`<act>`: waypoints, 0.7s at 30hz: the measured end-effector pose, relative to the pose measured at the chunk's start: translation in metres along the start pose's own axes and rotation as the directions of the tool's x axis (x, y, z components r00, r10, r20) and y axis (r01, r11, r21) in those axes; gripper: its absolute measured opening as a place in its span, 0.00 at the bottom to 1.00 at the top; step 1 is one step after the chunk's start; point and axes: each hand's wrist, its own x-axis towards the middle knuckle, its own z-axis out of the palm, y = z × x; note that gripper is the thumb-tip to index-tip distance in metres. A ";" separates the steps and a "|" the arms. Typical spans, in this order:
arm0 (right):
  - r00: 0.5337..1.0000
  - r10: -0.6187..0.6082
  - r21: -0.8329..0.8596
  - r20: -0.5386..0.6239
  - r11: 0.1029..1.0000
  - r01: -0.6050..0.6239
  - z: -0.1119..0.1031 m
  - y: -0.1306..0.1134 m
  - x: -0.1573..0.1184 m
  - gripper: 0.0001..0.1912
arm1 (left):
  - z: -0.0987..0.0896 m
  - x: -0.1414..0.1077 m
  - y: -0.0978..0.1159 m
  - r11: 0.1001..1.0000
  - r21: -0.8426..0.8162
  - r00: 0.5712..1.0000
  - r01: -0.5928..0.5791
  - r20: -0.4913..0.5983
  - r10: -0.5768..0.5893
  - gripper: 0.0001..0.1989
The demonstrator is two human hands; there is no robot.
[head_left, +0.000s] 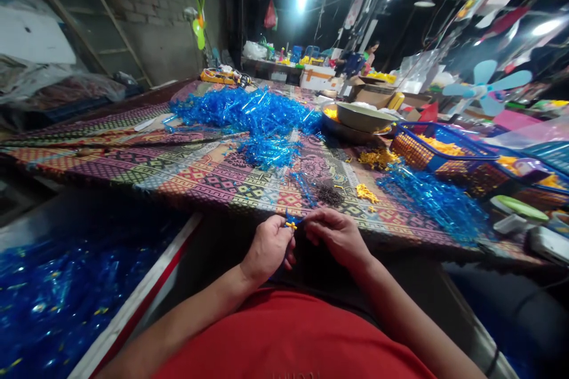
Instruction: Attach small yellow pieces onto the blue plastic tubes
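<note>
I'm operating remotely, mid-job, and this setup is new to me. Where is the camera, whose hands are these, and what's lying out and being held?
There is no machine here: these are a person's own bare hands. The single picture comes from a camera worn on the head, looking forward and down.

The left hand pinches a small blue-and-yellow piece. The right hand is close beside it, fingers curled; whether it grips anything is too small to tell.

Beyond the hands, a patterned cloth bears a large heap of shiny blue strips, a small dark pile and some loose yellow bits. Farther back stands a bowl; to its right is a blue basket with yellow pieces inside.
</note>
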 end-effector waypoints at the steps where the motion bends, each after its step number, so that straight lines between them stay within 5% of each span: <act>1: 0.999 -0.040 -0.058 0.010 0.998 0.040 0.001 -0.002 0.000 0.07 | 0.000 0.000 0.000 1.000 0.009 1.000 0.001 -0.003 -0.001 0.06; 12: 0.953 -0.290 -0.336 0.084 0.893 0.301 0.006 0.001 -0.002 0.05 | -0.001 -0.002 0.003 0.993 0.112 0.999 0.048 -0.013 -0.046 0.06; 21: 0.846 -0.495 -0.517 0.196 0.681 0.519 0.007 0.001 0.002 0.03 | -0.002 -0.004 0.001 0.985 0.173 1.000 0.014 -0.006 -0.014 0.07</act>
